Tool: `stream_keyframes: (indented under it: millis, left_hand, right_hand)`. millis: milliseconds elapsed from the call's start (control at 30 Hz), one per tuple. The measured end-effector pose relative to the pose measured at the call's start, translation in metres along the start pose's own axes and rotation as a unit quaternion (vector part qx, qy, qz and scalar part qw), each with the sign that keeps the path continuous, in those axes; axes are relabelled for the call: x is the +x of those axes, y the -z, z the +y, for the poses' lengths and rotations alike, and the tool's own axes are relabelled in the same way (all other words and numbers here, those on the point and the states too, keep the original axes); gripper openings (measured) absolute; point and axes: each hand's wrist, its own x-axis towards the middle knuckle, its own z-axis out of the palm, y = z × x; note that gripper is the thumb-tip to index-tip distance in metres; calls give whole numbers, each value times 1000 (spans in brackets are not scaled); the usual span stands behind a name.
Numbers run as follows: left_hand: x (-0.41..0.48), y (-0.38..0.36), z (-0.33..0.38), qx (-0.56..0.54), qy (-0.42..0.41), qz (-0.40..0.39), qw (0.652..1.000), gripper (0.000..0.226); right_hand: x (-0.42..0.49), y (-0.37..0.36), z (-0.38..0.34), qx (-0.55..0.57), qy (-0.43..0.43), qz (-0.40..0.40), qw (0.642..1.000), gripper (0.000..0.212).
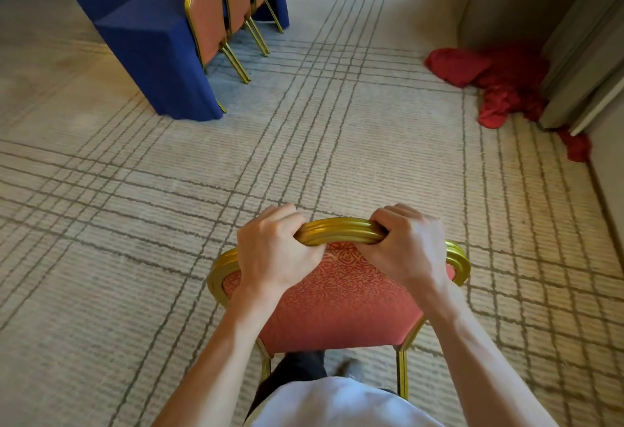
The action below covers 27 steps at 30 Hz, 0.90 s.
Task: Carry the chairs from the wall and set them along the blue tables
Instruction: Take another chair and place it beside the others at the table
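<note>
As left hand (274, 252) clasps chair (337, 306), right (407, 249) clasps.

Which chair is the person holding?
From the blue-draped table at top left, come down the pale lined carpet to the bottom middle. Only this pink padded chair with a gold frame has the left hand and right hand gripping its top.

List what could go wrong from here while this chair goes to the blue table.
1. The left hand and right hand grip the chair only by its top rail, close together; it may swing into the person's leg behind it.
2. The red cloth heaped to the right could catch a foot.
3. The parked chairs at the blue table splay their legs outward; the carried chair could snag one.
</note>
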Motion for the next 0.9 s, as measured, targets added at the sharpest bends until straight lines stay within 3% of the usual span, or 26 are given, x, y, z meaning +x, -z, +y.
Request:
stream_keyframes:
  millis: [467, 900]
  left_hand:
    - [214, -133, -98, -52, 14, -23, 998, 33]
    - [433, -246, -129, -68, -64, -15, 996, 25]
  right_hand:
    - [208, -119, 82, -51, -18, -9, 998, 33]
    - [395, -182, 189, -73, -30, 29, 996, 32]
